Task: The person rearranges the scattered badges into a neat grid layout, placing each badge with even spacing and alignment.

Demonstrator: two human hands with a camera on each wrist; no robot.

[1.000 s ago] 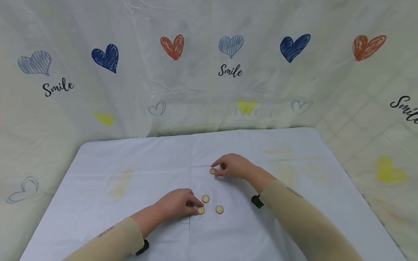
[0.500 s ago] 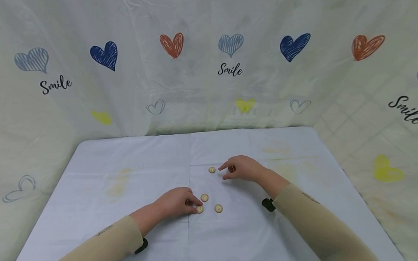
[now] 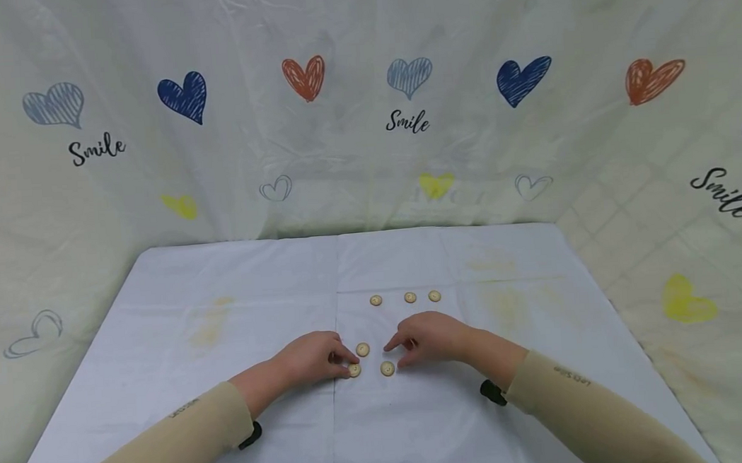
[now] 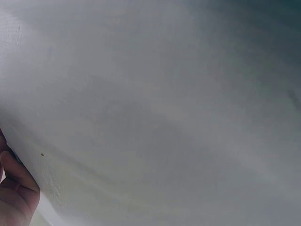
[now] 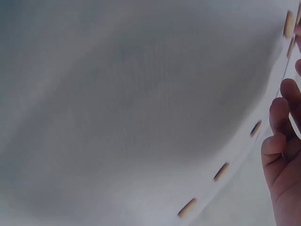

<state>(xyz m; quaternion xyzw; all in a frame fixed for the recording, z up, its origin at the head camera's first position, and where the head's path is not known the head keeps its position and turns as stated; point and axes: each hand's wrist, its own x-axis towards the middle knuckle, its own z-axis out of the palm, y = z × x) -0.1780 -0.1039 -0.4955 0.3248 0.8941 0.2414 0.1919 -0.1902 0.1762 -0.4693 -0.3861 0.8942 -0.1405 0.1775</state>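
In the head view my left hand [image 3: 311, 357] pinches a round cream button [image 3: 355, 370] lying on the white cloth, thumb and index finger at its edge. A second button [image 3: 363, 349] lies just behind it. My right hand [image 3: 435, 339] hovers over the cloth with thumb and index finger spread, holding nothing. Its thumb tip is right beside a third button [image 3: 388, 368]. In the right wrist view the fingers [image 5: 279, 113] are loosely bent, and buttons [image 5: 221, 172] appear edge-on nearby. The left wrist view catches only part of the left hand [image 4: 19, 188] and no button.
Farther back, three more buttons lie in a row: a left one [image 3: 376, 300], a middle one [image 3: 410, 297] and a right one [image 3: 435, 295]. White cloth [image 3: 271, 273] with yellowish stains covers the table. A heart-printed curtain [image 3: 353, 140] hangs behind it.
My right hand has let go of the left button of the back row, drawn right, then come nearer, uncovering the other two there. The left hand stays in place.
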